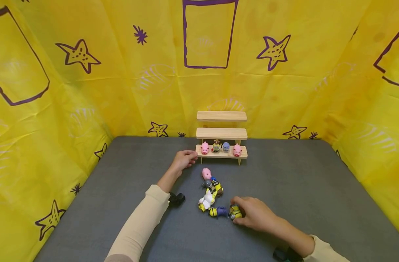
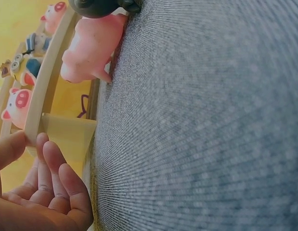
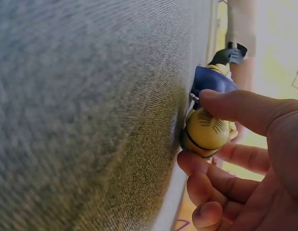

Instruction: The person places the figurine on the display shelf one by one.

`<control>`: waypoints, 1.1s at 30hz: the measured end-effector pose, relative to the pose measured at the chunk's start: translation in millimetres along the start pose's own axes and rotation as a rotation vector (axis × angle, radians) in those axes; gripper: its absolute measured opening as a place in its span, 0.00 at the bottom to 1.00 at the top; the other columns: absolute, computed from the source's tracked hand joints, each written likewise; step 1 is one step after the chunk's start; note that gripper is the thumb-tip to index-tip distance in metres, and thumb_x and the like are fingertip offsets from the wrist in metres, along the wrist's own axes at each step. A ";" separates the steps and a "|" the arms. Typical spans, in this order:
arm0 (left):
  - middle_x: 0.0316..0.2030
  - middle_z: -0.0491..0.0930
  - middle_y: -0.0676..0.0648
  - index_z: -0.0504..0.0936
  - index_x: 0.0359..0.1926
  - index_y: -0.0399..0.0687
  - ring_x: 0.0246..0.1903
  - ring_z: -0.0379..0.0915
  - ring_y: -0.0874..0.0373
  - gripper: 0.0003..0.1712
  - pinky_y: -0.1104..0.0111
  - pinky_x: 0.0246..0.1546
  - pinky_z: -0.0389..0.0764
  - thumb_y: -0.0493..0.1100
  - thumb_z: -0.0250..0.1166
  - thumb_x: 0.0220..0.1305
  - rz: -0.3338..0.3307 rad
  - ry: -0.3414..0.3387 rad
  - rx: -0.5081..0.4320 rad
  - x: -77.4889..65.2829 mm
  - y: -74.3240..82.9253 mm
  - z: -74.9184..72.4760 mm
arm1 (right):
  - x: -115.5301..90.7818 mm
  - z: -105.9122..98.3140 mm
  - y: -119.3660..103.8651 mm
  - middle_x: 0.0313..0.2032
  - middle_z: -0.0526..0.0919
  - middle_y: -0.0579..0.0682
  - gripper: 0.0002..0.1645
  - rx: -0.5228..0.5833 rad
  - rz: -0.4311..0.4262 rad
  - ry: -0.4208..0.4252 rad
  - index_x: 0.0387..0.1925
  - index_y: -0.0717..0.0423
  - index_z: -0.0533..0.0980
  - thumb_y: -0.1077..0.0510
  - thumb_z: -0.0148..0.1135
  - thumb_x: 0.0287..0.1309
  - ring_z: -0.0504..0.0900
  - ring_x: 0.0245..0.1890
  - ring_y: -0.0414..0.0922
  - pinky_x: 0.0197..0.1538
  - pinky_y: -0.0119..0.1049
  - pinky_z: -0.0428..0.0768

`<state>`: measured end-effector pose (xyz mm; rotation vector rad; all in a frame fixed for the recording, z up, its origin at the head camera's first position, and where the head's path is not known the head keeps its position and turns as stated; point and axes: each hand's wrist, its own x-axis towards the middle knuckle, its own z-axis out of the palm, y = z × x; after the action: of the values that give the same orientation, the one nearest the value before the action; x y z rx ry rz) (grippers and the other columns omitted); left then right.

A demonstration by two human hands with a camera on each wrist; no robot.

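My left hand (image 1: 184,160) pinches the left end of the lowest step of a small wooden three-step stand (image 1: 221,133); in the left wrist view its thumb and fingertips meet at the board's corner. My right hand (image 1: 256,214) holds a yellow minion figurine (image 3: 206,133) between thumb and fingers, low over the grey cloth. Right beside it lies a minion figurine in blue (image 1: 219,211). On the lowest step stand a pink pig (image 1: 204,148), a minion with a crown (image 1: 216,146), a small blue-grey figurine (image 1: 226,147) and another pink pig (image 1: 237,150).
Between the hands more figurines lie in a loose line: a pink pig (image 1: 206,173), a dark grey one (image 1: 206,184), a yellow and brown one (image 1: 218,189) and a white and yellow one (image 1: 207,199). Yellow patterned cloth (image 1: 173,94) encloses the grey table (image 1: 284,174) behind and at both sides.
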<state>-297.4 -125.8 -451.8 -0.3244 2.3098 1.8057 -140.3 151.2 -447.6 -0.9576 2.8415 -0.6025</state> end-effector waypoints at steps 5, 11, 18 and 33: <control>0.40 0.84 0.45 0.81 0.54 0.40 0.30 0.77 0.63 0.19 0.72 0.32 0.76 0.46 0.62 0.68 0.011 -0.004 -0.007 0.0 -1.0 0.0 | -0.1 -0.4 3.1 0.22 0.69 0.36 0.23 0.053 -0.012 -0.007 0.47 0.51 0.78 0.51 0.73 0.49 0.65 0.24 0.31 0.29 0.29 0.64; 0.40 0.85 0.44 0.80 0.54 0.40 0.31 0.78 0.62 0.19 0.72 0.33 0.77 0.46 0.62 0.68 0.006 -0.007 -0.002 -2.5 0.4 -1.3 | 1.8 -0.4 4.8 0.23 0.74 0.37 0.20 0.108 0.031 0.020 0.46 0.53 0.78 0.52 0.72 0.51 0.67 0.23 0.31 0.29 0.29 0.67; 0.40 0.85 0.44 0.80 0.54 0.40 0.32 0.79 0.60 0.19 0.71 0.33 0.77 0.46 0.62 0.68 0.012 -0.009 -0.003 -1.1 -0.3 -1.9 | 6.4 -1.0 8.9 0.27 0.83 0.42 0.17 0.178 0.074 0.059 0.40 0.52 0.75 0.54 0.73 0.51 0.76 0.26 0.32 0.30 0.30 0.74; 0.40 0.85 0.44 0.80 0.54 0.41 0.30 0.78 0.62 0.19 0.71 0.33 0.77 0.46 0.62 0.67 0.012 -0.006 0.009 0.0 -0.6 -0.7 | 18.4 -0.5 25.2 0.32 0.86 0.46 0.10 0.297 0.026 0.161 0.41 0.57 0.83 0.59 0.67 0.57 0.78 0.29 0.30 0.33 0.28 0.77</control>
<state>-297.2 -126.6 -452.2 -0.3038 2.3201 1.7996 -169.4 158.7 -456.2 -0.8544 2.7790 -1.1063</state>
